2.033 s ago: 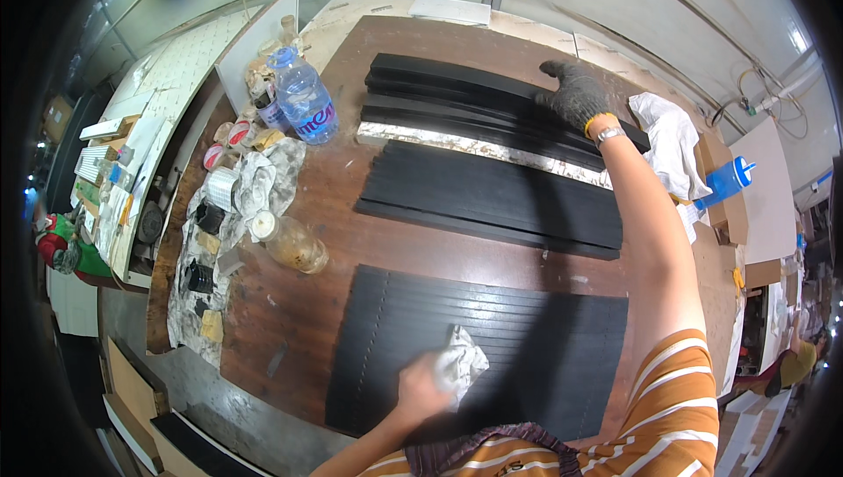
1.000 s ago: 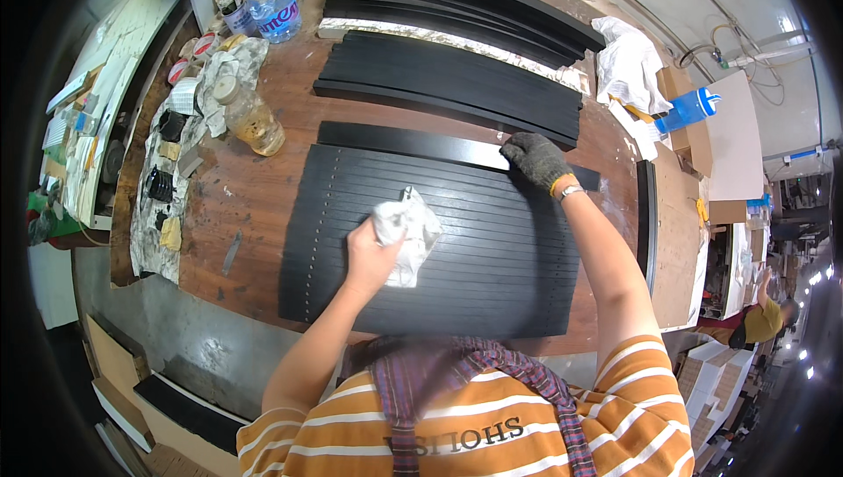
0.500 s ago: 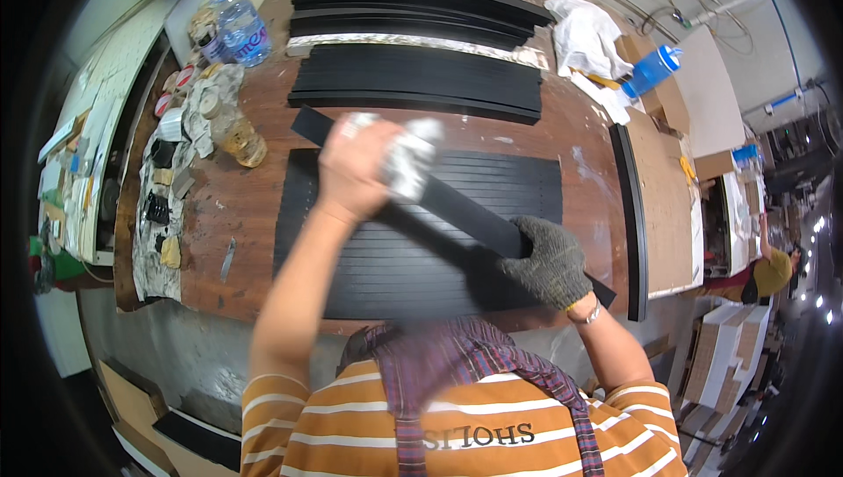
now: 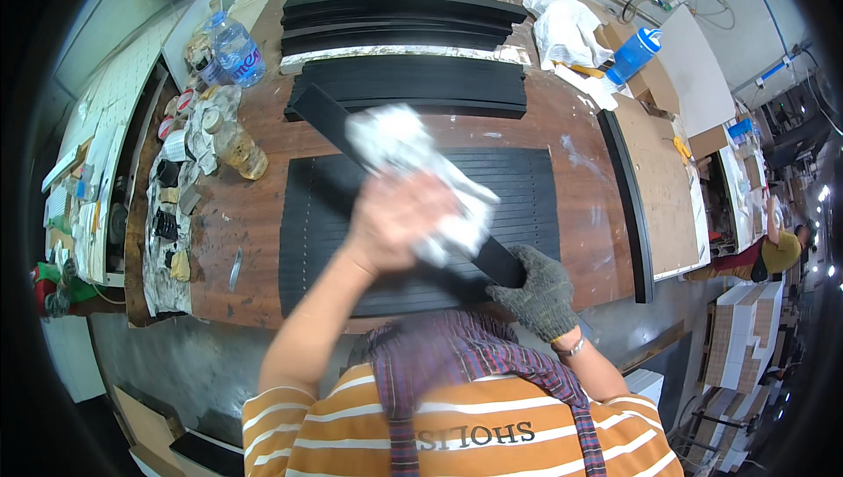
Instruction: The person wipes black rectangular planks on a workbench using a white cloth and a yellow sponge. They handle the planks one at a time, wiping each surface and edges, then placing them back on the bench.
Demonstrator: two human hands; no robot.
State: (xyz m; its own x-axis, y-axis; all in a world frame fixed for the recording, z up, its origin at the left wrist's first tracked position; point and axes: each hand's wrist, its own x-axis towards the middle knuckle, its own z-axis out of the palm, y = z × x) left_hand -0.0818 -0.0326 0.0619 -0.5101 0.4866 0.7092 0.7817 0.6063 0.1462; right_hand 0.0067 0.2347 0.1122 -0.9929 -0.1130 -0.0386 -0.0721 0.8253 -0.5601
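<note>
In the head view, the left hand sits at the centre of the frame, blurred, with its fingers closed around a crumpled white cloth that it presses against a long black strip. That strip runs on a slant from the upper left of centre down to the lower right, lifted above the counter, and its lower end is clamped in the gloved right hand, whose fingers wrap the strip's end just right of centre near the bottom. Under the strip lies a wide black ribbed sheet flat on the brown counter, and above it, toward the top of the frame, rest two stacks of black strips, the farther one close to the counter's far edge. The cloth covers the upper middle stretch of the held strip; the part near the glove and the far tip at upper left show bare, so the wiping looks partway along this piece, and I cannot tell which of the stacked strips have been wiped. At the upper left stands a clear water bottle beside a clutter of small jars and a glass tumbler; at the upper right lie a white rag and a blue bottle. A striped orange shirt fills the bottom edge.
</note>
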